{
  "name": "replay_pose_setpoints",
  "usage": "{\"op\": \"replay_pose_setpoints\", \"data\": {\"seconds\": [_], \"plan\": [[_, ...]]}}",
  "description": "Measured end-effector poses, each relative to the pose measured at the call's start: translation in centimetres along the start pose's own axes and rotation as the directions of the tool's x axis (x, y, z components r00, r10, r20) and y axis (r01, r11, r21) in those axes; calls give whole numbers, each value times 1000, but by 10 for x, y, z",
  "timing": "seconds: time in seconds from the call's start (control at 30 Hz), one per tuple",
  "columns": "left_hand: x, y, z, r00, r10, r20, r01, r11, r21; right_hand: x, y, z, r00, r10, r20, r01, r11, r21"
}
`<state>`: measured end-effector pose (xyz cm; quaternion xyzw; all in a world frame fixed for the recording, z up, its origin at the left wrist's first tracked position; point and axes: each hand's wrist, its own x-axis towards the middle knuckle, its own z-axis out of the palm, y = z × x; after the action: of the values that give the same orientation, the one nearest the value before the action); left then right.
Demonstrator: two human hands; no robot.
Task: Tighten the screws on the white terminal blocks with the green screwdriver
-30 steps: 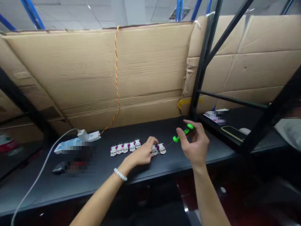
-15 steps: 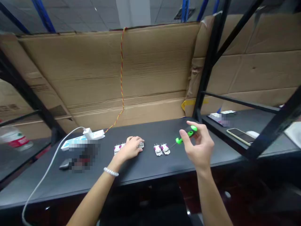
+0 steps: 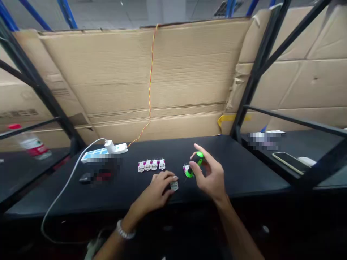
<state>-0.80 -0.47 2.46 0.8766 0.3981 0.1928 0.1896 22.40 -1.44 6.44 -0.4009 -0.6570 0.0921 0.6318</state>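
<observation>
Left hand (image 3: 158,190) lies low on the black tabletop (image 3: 244,169), palm down, fingers bent, with the fingertips touching a small white component (image 3: 174,185) that sits at the near edge of the work area. Whether this component is pinched or merely pressed cannot be told from the view. A pale bracelet (image 3: 123,231) is on the left wrist. Right hand (image 3: 210,176) is raised just above the tabletop and clamped on a screwdriver (image 3: 194,164) with a green and black handle; thumb and fingers wrap the handle, the forefinger stands somewhat free. The screwdriver is tilted, its lower end pointing down and to the left. A second component (image 3: 185,168), white with a magenta mark, sits just beside that lower end; contact between the two cannot be confirmed. A row of four like components (image 3: 151,165) stands side by side on the tabletop, farther back and to the left of both hands, apart from them. At far left a power strip (image 3: 119,148) lies flat with a white plug (image 3: 110,146) seated in it, and a white cable (image 3: 63,186) runs off towards the near edge. A cardboard wall (image 3: 189,72) closes the back, with a twisted red and yellow wire (image 3: 150,83) hanging down its face. A phone (image 3: 288,161) lies flat on the adjoining shelf at right; a bottle (image 3: 29,142) stands at far left.
</observation>
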Motion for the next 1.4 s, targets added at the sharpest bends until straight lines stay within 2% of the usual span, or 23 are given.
{"op": "replay_pose_setpoints", "data": {"seconds": [0.17,0.37,0.73,0.93,1.23,1.3,1.4], "plan": [[-4,-7,10,996,16,-87,-30,985,-169,-3,4,5,999,-25,-24,25,1000,2],[-4,-8,9,997,26,-70,-44,962,-269,-4,6,10,997,-15,-74,17,999,28],[-2,-6,7,998,31,-61,-48,948,-316,-8,4,12,998,-55,-32,54,998,-16],[-1,-7,8,996,42,-78,-65,946,-317,-12,-9,18,997,33,74,-43,990,135],[-2,-8,10,995,52,-87,-76,949,-305,-13,-18,20,992,-12,127,-11,984,176],[-2,-9,11,995,50,-88,-75,949,-307,-12,-21,19,996,-34,77,25,993,116],[-2,-10,11,996,44,-83,-68,950,-304,-10,-22,19,992,-90,-88,90,996,-5]]}}
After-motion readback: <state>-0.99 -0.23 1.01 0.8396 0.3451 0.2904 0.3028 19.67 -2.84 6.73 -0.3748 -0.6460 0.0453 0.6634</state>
